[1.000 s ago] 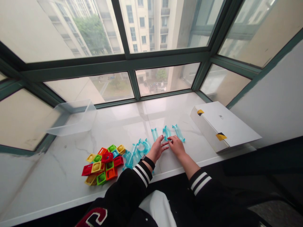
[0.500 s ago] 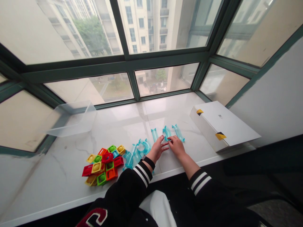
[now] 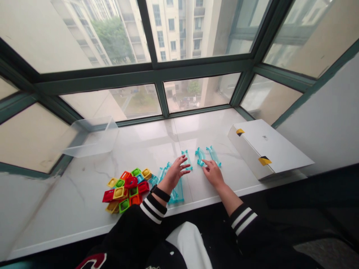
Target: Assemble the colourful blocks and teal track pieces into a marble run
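We are holding our hands apart: the left hand (image 3: 174,173), splayed, is hovering left of the curved blue track (image 3: 199,155); the right hand (image 3: 214,174) is reaching that track's near end, but whether it is gripping, we cannot tell. On the table (image 3: 146,145), straight tracks (image 3: 214,155) are flanking the curve. A careless brush from either hand could be skewing them.

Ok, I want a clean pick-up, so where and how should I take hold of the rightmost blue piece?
Probably pinch the rightmost piece across its long edges at mid-length, coming from above and slightly right. It lies flat, long and narrow, so its width looks easiest to span; the curved piece sits to its left, and the right hand is close to its near end.
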`<action>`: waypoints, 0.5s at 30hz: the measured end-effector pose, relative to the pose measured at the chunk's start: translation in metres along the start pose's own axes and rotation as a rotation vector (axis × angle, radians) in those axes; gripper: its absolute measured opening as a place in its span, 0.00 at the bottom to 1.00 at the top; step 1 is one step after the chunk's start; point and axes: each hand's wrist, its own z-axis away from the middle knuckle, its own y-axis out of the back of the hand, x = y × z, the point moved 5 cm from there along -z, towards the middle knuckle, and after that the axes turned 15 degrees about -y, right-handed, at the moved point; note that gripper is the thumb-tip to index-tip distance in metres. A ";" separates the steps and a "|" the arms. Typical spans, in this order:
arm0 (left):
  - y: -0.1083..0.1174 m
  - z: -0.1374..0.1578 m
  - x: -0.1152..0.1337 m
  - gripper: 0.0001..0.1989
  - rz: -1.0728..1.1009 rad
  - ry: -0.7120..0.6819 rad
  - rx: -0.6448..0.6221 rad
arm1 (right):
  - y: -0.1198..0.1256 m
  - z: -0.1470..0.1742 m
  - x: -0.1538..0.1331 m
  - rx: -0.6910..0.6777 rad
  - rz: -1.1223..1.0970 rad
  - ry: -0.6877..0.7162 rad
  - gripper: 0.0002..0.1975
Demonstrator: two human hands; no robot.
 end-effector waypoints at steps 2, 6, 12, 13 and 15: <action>0.026 0.009 0.025 0.26 -0.065 -0.064 0.024 | 0.004 0.014 0.004 0.000 -0.047 0.009 0.18; 0.090 0.039 0.063 0.28 -0.209 -0.182 0.115 | 0.004 0.048 0.017 -0.045 -0.092 0.028 0.11; 0.172 0.106 0.073 0.33 -0.505 -0.251 0.371 | -0.007 0.084 0.019 -0.055 -0.073 0.115 0.08; 0.178 0.115 0.070 0.33 -0.544 -0.238 0.368 | -0.010 0.087 0.015 -0.055 -0.067 0.122 0.09; 0.181 0.127 0.065 0.31 -0.592 -0.200 0.324 | -0.016 0.091 0.005 -0.072 -0.053 0.129 0.08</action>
